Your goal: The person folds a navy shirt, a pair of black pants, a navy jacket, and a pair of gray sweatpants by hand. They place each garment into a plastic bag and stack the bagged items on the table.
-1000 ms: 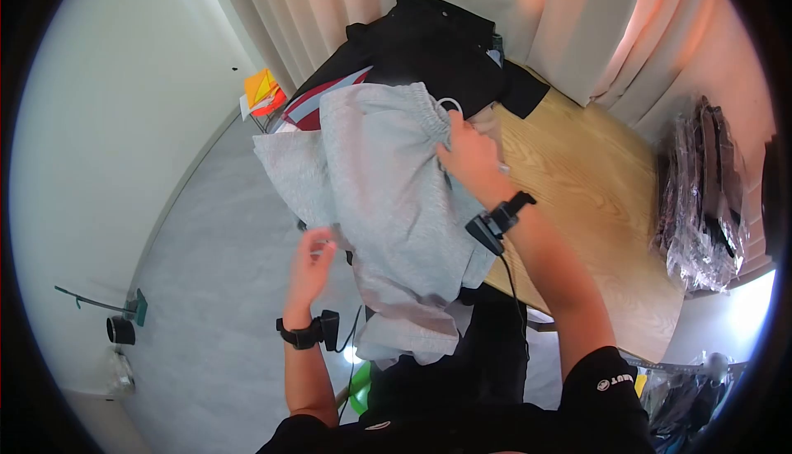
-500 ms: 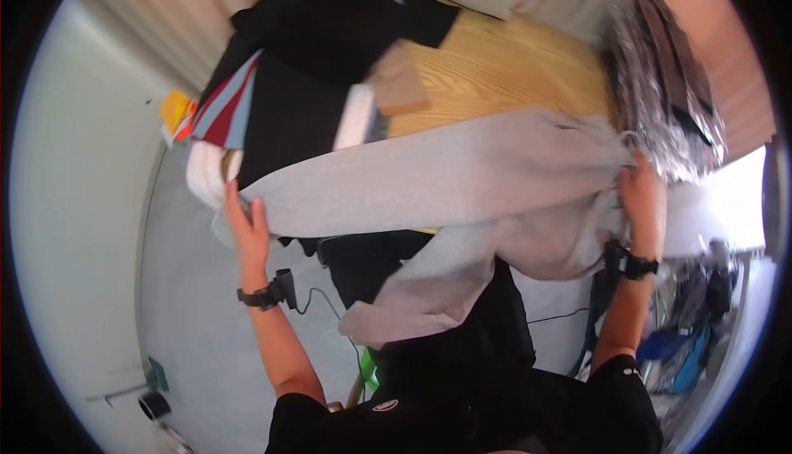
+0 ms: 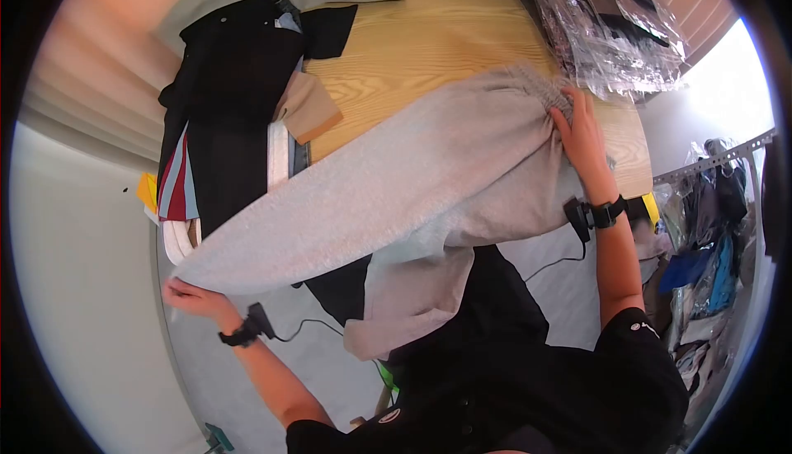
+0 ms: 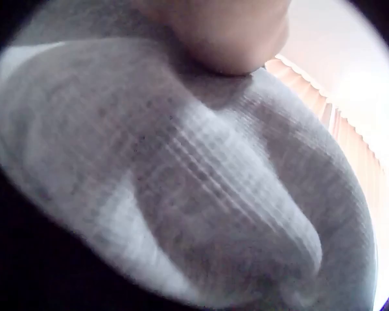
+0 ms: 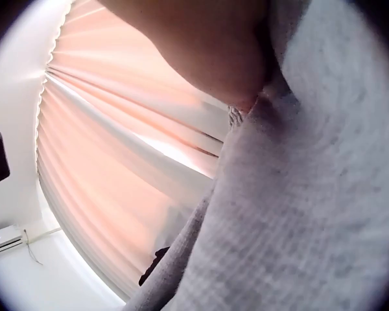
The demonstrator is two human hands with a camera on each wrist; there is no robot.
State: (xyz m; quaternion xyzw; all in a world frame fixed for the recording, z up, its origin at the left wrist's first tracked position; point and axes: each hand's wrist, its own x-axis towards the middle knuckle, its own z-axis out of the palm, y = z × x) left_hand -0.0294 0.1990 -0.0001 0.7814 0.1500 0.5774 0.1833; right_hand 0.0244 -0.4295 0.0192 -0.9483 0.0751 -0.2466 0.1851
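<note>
A pair of light grey sweatpants (image 3: 371, 182) stretches slantwise across the head view, one leg drawn out long and the other hanging down in front of the person. At the lower left, my left hand (image 3: 198, 299) grips the end of the stretched leg. My right hand (image 3: 584, 142) holds the gathered elastic waist at the upper right, thumb and fingers on the cloth. Ribbed grey fabric (image 4: 181, 181) fills most of the left wrist view, below part of the hand. In the right wrist view, grey cloth (image 5: 311, 207) falls away beneath the hand.
Black clothing (image 3: 239, 99) lies at the left of the wooden table (image 3: 437, 33), with a tan piece (image 3: 309, 108) beside it. Plastic-wrapped garments (image 3: 610, 25) are piled at the back right. Bagged clothes (image 3: 701, 248) hang from a rack at the right.
The sweatpants have turned from bunched upright to stretched sideways. My right hand moved right with the waist. My left hand, earlier off the cloth, now grips the leg end. The view swung right.
</note>
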